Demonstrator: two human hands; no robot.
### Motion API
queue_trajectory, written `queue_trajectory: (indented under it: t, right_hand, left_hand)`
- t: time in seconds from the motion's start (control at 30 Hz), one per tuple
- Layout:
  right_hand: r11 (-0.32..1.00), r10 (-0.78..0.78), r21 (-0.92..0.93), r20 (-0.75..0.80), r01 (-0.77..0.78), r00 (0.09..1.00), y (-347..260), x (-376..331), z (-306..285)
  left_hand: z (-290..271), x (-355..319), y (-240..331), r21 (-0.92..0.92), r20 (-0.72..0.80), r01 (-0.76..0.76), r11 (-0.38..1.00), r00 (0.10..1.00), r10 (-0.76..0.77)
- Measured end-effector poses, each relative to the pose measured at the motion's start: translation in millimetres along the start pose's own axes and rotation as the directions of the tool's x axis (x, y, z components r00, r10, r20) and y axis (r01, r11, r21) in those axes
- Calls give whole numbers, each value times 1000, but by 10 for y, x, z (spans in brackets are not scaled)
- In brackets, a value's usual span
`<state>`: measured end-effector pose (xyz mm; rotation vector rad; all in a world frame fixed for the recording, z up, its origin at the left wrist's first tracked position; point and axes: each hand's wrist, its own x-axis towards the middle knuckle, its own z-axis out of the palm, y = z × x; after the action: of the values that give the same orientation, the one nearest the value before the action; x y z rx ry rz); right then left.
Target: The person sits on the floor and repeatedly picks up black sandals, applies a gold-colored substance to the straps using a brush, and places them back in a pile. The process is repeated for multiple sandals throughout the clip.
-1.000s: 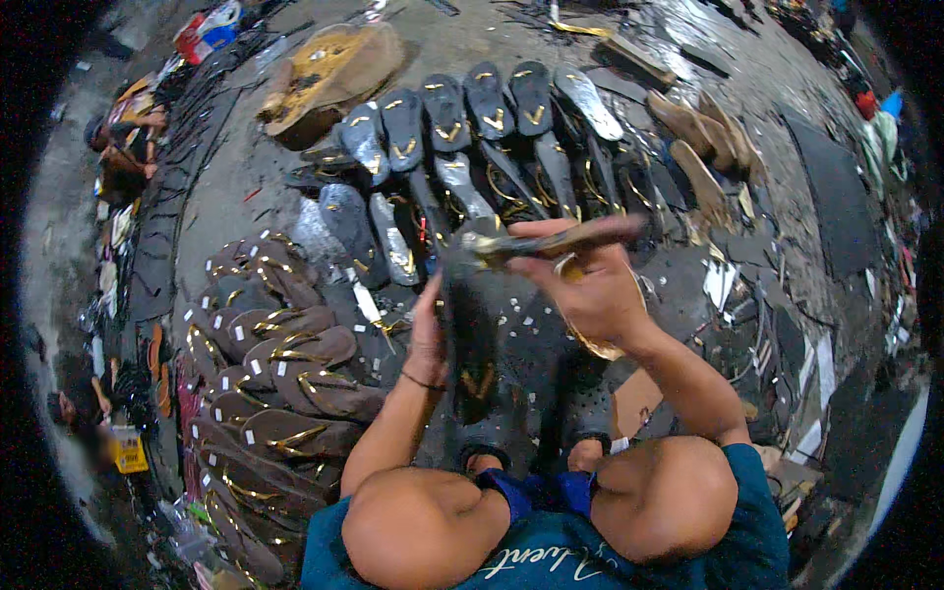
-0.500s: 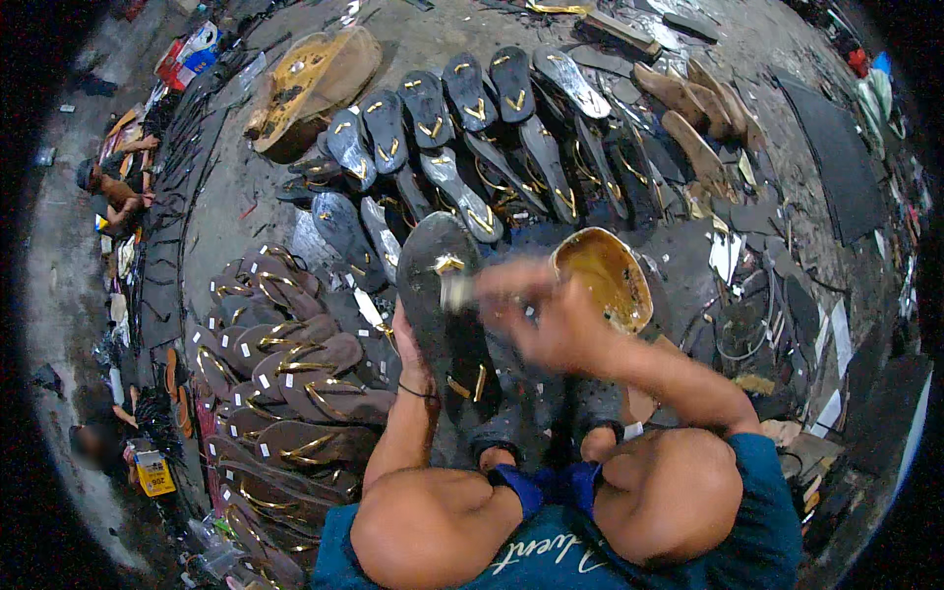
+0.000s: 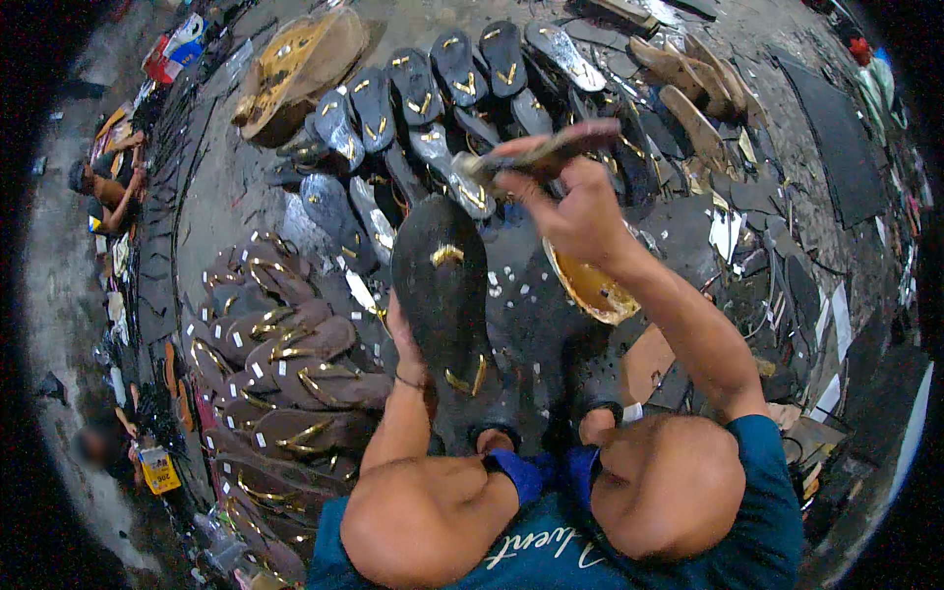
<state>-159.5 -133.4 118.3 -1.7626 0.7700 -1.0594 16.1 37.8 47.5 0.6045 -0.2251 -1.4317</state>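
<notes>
The person sits on the workshop floor (image 3: pixel 236 187) with knees drawn up, at work on a single sandal. The left hand (image 3: pixel 405 344) grips a dark sandal sole (image 3: pixel 441 285) from behind at its lower edge, fingers wrapped round it, and holds it upright with the tread side facing the camera. Two gold strap ends show through that sole, one near the toe and one near the heel.

The right hand (image 3: pixel 575 211) is raised above and just right of the sole, fingers pressed shut round a flat brownish tool (image 3: pixel 551 149) (it may be a brush or a second strap piece; the blur does not allow a firm call). The tool's left end points towards the toe of the sole but does not touch it.

Just beyond the right forearm lies a round yellow bowl (image 3: pixel 590 290), possibly adhesive. To the person's left, finished brown sandals with gold straps (image 3: pixel 295 364) lie in overlapping rows; further off, dark soles (image 3: pixel 442 84) are laid out in a row.

Judgement: the step in hand appears to be fixing or dressing the strap ends on the underside of the sole. The next move calls for bringing the tool down squarely onto the toe anchor while the left hand keeps the sole steady and upright.
</notes>
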Motion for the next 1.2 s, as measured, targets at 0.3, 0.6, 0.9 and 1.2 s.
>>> queue_trajectory:
  t: [0.3, 0.6, 0.9, 1.2]
  right_hand:
    - [963, 262, -89, 82, -255, 961, -109, -932, -185]
    - [842, 209, -443, -262, -309, 942, 269, -1022, -670]
    - [848, 149, -465, -256, -256, 955, 442, -1187, -662]
    - [590, 300, -755, -125, -287, 946, 429, -1547, -1013]
  left_hand:
    - [-469, -283, 31, 29, -378, 110, 993, 921, -91]
    - [-728, -1142, -186, 7, -498, 288, 958, 831, -246]
    - [-721, -1209, -127, 34, -501, 293, 955, 832, -238]
    - [-708, -703, -109, 151, -405, 292, 944, 890, -210]
